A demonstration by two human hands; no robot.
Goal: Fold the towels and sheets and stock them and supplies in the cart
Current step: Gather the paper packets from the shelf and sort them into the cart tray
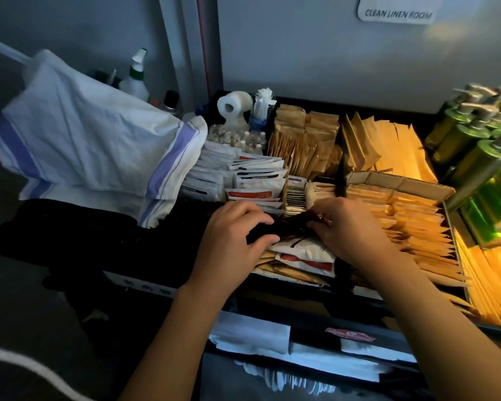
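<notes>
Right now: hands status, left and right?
Left hand: fingers curled around a dark bundle of packets.
Right hand: pinching the same dark bundle at its other end.

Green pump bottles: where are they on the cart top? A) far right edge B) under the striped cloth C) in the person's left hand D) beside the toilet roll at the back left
A: the green pump bottles stand in a cluster along the far right edge of the cart tray, well away from the toilet roll.
</notes>
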